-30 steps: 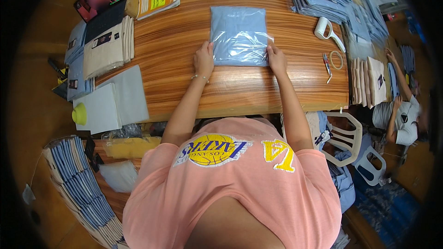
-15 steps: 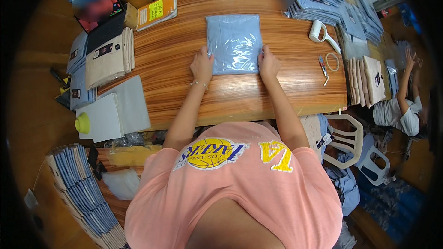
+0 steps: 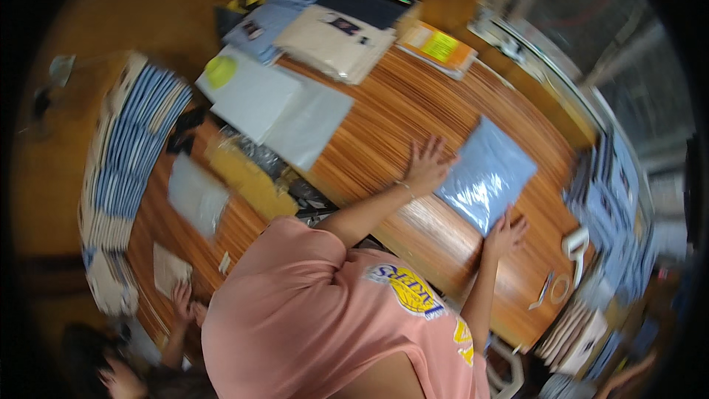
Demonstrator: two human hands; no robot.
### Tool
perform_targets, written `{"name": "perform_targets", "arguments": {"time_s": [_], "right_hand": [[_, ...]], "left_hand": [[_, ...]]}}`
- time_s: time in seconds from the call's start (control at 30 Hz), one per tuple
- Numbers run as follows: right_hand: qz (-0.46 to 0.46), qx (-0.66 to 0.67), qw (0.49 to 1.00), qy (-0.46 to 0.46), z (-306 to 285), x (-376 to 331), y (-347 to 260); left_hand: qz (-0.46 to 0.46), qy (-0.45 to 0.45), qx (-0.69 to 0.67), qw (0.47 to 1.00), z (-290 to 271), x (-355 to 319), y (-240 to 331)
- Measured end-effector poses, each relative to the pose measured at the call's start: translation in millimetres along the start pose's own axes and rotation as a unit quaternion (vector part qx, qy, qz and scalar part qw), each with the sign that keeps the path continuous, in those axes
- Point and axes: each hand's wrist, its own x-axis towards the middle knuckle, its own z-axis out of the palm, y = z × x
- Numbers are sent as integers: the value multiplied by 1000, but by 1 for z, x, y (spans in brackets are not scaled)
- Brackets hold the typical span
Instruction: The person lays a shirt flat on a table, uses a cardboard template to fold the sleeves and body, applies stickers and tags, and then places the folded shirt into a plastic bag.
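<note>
A light blue folded garment in a clear plastic bag (image 3: pixel 491 170) lies flat on the wood-grain table, its wrapper shining. My left hand (image 3: pixel 428 168) rests at the bag's left edge, fingers spread over the tabletop and holding nothing. At the bag's near right corner is my right hand (image 3: pixel 505 236), its fingers apart and somewhat blurred, touching or just beside the plastic. Neither hand grips the bag.
Bagged beige garments (image 3: pixel 336 41), white sheets (image 3: pixel 258 96) and an orange booklet (image 3: pixel 441 48) lie on the table's left side. Blue garment stacks (image 3: pixel 605 192), a white tape dispenser (image 3: pixel 575 245) and small snips (image 3: pixel 543 290) are at right. Another person's hand (image 3: pixel 182 303) works lower left.
My view has swung left, so the table appears turned and another person shows at lower left. My hands have gone from holding the bag's sides to spread fingers at its edges.
</note>
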Motion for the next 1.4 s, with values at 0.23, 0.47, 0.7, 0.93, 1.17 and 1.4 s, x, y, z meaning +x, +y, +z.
{"name": "perform_targets", "arguments": {"time_s": [0.23, 0.47, 0.7, 0.93, 1.17, 1.4], "right_hand": [[-54, 198, 975, -86, -23, 0, 7], [-90, 250, 961, 81, -14, -76, 16], [-168, 123, 956, 209, -31, -24, -23], [-258, 325, 849, 327, -174, 70, -27], [-249, 366, 894, 69, -110, 159, -61], [-99, 346, 919, 163, -77, 118, -145]], "left_hand": [[-17, 69, -180, 981, 25, -12, -24], [111, 74, -161, 978, 17, -63, 9], [291, 263, -109, 913, -7, 15, 1], [344, 487, -211, 774, -158, 47, 25], [39, 235, -339, 910, -111, 122, -4], [-11, 393, -246, 886, -54, 130, 34]]}}
